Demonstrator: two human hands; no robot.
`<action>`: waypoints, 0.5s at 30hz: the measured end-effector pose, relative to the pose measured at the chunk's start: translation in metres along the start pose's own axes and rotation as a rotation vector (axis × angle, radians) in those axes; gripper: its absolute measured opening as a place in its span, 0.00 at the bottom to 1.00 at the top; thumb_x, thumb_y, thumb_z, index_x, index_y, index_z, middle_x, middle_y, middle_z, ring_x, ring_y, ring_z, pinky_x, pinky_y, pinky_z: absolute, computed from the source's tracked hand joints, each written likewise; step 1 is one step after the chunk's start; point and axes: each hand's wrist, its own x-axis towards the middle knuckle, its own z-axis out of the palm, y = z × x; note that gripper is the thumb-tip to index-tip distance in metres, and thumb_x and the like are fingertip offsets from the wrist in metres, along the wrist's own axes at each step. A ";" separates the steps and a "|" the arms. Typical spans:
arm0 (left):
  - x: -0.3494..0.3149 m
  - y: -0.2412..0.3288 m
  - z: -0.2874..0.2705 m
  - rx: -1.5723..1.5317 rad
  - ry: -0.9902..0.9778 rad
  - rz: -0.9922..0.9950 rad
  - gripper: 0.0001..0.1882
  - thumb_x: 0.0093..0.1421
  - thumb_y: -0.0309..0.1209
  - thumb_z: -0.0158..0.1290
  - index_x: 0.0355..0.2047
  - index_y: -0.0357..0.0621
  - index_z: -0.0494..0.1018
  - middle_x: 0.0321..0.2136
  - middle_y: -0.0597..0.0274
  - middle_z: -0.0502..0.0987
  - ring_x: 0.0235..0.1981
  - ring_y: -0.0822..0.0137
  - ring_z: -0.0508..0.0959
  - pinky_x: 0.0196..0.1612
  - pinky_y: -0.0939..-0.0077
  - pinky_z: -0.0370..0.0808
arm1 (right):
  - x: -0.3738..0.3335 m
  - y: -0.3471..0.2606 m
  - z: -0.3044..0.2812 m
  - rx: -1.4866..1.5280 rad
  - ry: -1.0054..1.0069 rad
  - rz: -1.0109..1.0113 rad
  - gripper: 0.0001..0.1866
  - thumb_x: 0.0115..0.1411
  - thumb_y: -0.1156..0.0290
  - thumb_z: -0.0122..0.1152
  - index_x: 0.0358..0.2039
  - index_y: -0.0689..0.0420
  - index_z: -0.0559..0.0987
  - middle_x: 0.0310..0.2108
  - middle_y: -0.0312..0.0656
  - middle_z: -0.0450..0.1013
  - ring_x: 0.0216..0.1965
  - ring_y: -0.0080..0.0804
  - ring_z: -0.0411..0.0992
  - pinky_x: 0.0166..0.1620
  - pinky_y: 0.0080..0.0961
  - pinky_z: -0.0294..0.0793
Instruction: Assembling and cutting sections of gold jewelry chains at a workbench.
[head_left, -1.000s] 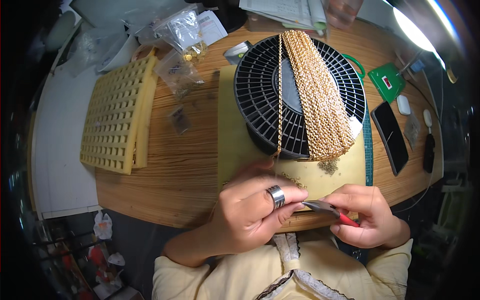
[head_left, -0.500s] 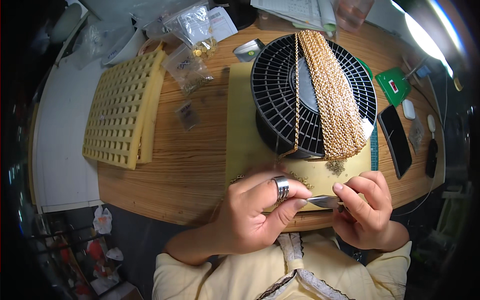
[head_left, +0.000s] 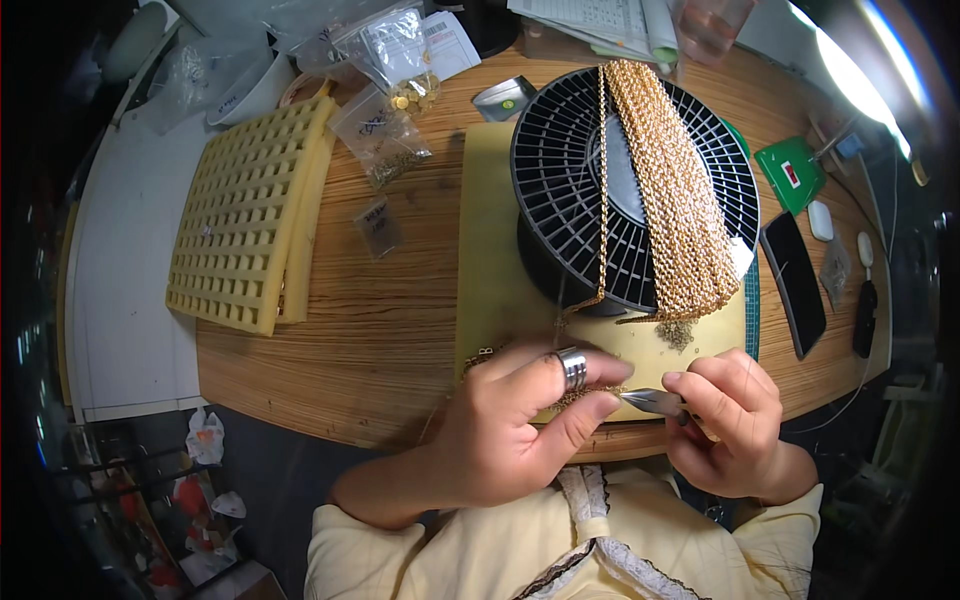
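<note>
My right hand (head_left: 735,425) is closed around small metal pliers (head_left: 652,401), their tips pointing left. Close to those tips, the thumb and forefinger of my left hand (head_left: 530,410) stand apart, the forefinger slightly blurred. A wide grooved metal ring (head_left: 572,369) sits on a finger of that hand. Tiny gold-coloured rings or links (head_left: 575,398) show in the gap behind the thumb; whether they touch the hand I cannot tell. Beyond both hands, gold chain (head_left: 670,190) is wound over a black spool (head_left: 560,180). A small heap of metal rings (head_left: 677,334) lies below the spool.
A yellow pad (head_left: 485,230) lies under the spool. Left of it are a yellow foam tray (head_left: 240,210) with square holes and small plastic bags (head_left: 378,228). A phone (head_left: 793,283), a green lamp base (head_left: 790,172) and a white case (head_left: 820,220) lie at the right.
My left thumb and forefinger, pinched together at the plier tips before, have parted. The pliers stay in my right hand. The whole view has shifted slightly.
</note>
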 end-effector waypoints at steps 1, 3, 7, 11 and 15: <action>0.000 0.001 0.001 0.079 -0.001 0.002 0.11 0.58 0.22 0.59 0.42 0.36 0.77 0.33 0.53 0.78 0.29 0.60 0.78 0.32 0.72 0.75 | 0.000 0.000 -0.001 0.019 -0.013 0.008 0.29 0.31 0.78 0.64 0.42 0.61 0.80 0.30 0.41 0.71 0.23 0.35 0.66 0.28 0.28 0.68; -0.002 0.001 0.003 0.064 -0.043 -0.058 0.14 0.61 0.27 0.56 0.46 0.34 0.77 0.41 0.48 0.77 0.40 0.56 0.79 0.44 0.66 0.76 | 0.001 0.000 -0.001 0.038 -0.027 0.014 0.29 0.32 0.78 0.64 0.42 0.61 0.80 0.30 0.41 0.71 0.23 0.35 0.66 0.27 0.28 0.67; -0.001 -0.001 0.007 0.261 -0.014 0.097 0.14 0.58 0.23 0.55 0.46 0.34 0.77 0.42 0.46 0.76 0.40 0.50 0.76 0.45 0.62 0.75 | 0.001 -0.001 -0.003 0.041 -0.062 0.025 0.29 0.32 0.77 0.65 0.42 0.61 0.80 0.30 0.41 0.72 0.23 0.35 0.66 0.27 0.28 0.67; -0.001 -0.003 0.005 0.361 0.010 0.164 0.14 0.55 0.21 0.55 0.43 0.36 0.78 0.38 0.48 0.77 0.37 0.50 0.75 0.43 0.60 0.74 | 0.001 -0.004 -0.003 -0.149 -0.032 -0.043 0.30 0.32 0.75 0.66 0.43 0.60 0.80 0.31 0.40 0.71 0.25 0.36 0.66 0.29 0.31 0.67; -0.003 -0.001 0.004 0.354 -0.069 0.074 0.13 0.52 0.21 0.57 0.40 0.39 0.79 0.32 0.52 0.77 0.35 0.52 0.75 0.42 0.60 0.74 | -0.001 -0.004 -0.003 -0.394 0.015 -0.149 0.30 0.32 0.73 0.67 0.44 0.59 0.80 0.32 0.39 0.70 0.26 0.38 0.66 0.29 0.32 0.67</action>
